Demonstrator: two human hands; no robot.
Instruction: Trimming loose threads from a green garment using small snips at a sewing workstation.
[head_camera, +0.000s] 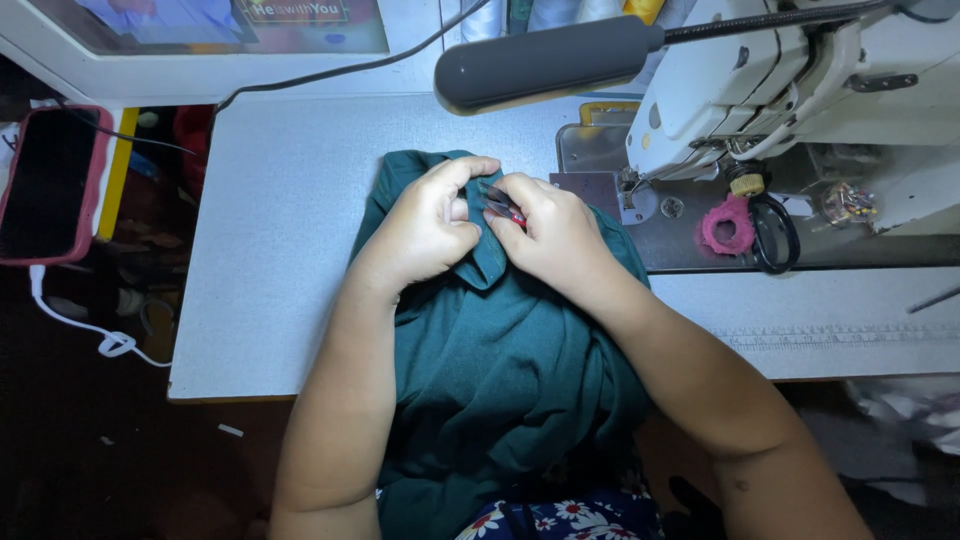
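On the table (280, 300), just left of the sewing machine (800, 90), green fabric (500, 370) is pinched by the left hand (425, 225); small snips (503, 205) are gripped in the right hand (555, 235), touching it.

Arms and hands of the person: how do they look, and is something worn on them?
Both forearms are bare, with no sleeves showing. The left hand and the right hand wear no gloves, and no rings, watch or bracelet can be seen. The fingers look short and rounded.
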